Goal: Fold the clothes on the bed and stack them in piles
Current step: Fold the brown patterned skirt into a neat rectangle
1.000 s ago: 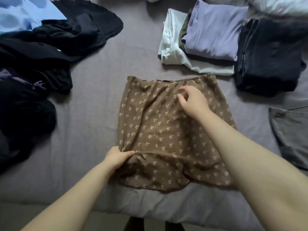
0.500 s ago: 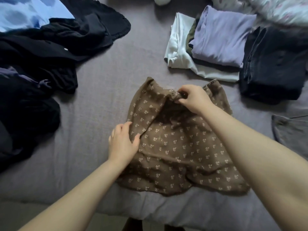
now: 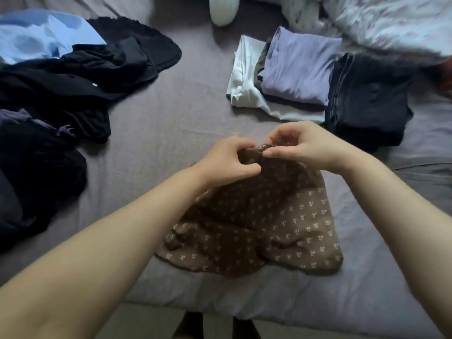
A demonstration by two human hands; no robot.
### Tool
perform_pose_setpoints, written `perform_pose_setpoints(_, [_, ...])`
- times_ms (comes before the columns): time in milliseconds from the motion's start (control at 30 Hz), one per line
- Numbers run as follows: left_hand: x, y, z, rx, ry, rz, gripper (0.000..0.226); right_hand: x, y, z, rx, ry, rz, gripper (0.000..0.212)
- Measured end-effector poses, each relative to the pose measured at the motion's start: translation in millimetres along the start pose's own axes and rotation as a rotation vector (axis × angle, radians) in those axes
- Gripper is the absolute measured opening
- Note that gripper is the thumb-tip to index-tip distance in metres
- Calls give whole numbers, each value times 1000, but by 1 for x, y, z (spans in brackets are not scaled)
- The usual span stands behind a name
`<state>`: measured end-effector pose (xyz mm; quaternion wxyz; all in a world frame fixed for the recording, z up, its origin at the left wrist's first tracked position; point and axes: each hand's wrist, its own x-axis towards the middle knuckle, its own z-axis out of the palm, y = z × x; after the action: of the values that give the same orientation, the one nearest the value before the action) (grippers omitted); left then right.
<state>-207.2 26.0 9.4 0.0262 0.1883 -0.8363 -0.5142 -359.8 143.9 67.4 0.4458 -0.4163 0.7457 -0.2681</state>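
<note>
A brown skirt with small pale flowers (image 3: 281, 228) lies on the grey bed sheet (image 3: 171, 133) in front of me, its waistband bunched up at the far end. My left hand (image 3: 227, 162) and my right hand (image 3: 303, 145) meet at that waistband, and both pinch the gathered fabric between thumb and fingers. The hem spreads loose and wrinkled toward the bed's near edge. To the far right stand folded piles: a lilac top (image 3: 300, 67) over white and olive pieces (image 3: 244, 77), and a dark folded stack (image 3: 367, 99).
A heap of unfolded black clothes (image 3: 56, 99) with a light blue garment (image 3: 36, 33) fills the left side. A grey item (image 3: 425, 179) lies at the right edge, and a floral duvet (image 3: 391, 23) sits at the far right. The bed's near edge runs below the skirt.
My left hand left the skirt's left side and came up to the waistband beside my right hand. The skirt's left half has folded over, so it looks narrower and bunched.
</note>
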Motion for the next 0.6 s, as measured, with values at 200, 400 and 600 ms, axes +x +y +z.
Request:
perform_pose_setpoints(200, [-26, 8, 3, 732, -648, 151, 80, -47, -22, -52, -108, 10, 1, 19])
perform_pose_setpoints(400, [-71, 37, -9, 1259, -892, 340, 73, -125, -50, -109, -404, 15, -17, 6])
perform_pose_setpoints(600, [-67, 102, -73, 1317, -473, 245, 58, -163, -32, -138, -723, 182, 120, 57])
